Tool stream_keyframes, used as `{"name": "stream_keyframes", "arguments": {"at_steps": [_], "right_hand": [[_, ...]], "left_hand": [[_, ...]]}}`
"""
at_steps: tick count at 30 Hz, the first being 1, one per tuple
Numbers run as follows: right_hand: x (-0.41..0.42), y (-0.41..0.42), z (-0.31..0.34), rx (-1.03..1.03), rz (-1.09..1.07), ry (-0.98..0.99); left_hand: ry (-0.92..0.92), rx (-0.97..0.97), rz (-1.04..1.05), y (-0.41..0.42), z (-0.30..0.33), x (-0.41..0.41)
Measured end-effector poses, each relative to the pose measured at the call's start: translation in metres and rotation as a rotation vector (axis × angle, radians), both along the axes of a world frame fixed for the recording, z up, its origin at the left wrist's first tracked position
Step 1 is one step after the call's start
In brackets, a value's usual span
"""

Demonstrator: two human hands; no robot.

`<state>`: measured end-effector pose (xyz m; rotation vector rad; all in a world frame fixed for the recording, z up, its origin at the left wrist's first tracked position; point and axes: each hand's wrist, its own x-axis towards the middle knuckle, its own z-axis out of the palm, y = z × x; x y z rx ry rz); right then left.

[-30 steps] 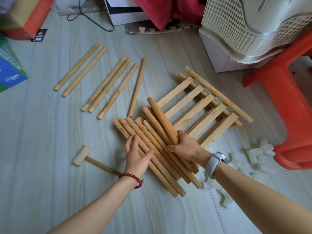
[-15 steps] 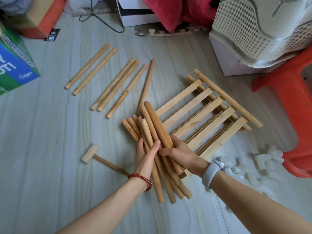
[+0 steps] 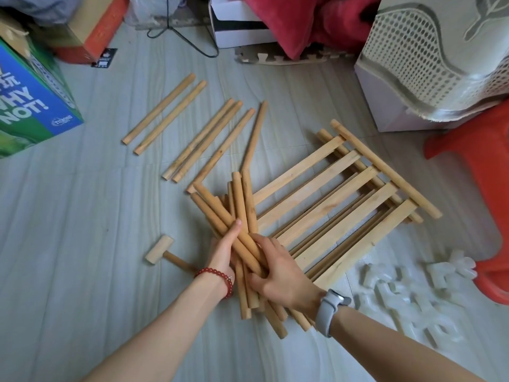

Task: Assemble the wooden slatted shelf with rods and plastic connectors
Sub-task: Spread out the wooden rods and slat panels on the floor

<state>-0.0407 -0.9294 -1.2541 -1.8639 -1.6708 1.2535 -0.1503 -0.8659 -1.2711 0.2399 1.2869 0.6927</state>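
Slatted shelf panels (image 3: 338, 205) are lying stacked on the floor (image 3: 82, 244) at centre right of the frame. Both hands are gripping one bundle of rods (image 3: 234, 216) at lower centre: left hand (image 3: 223, 252) curling around its left side, right hand (image 3: 281, 274) clasping from the right. Loose rods (image 3: 203, 136) are lying at upper centre, a wooden mallet (image 3: 161, 250) to the left, plastic connectors (image 3: 413, 293) at lower right.
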Motion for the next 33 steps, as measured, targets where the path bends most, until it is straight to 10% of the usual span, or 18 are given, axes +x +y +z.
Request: {"name": "stream_keyframes", "arguments": {"at_steps": [17,33], "right_hand": [[-0.052,0.029,0.019,0.097,0.238,0.032],[-0.208,0.019,-0.039,-0.192,0.463,0.264]], "left_hand": [[-0.029,-0.008,-0.063,0.012,0.008,-0.07],[0.935,0.057,-0.028,-0.028,-0.038,-0.239]]}}
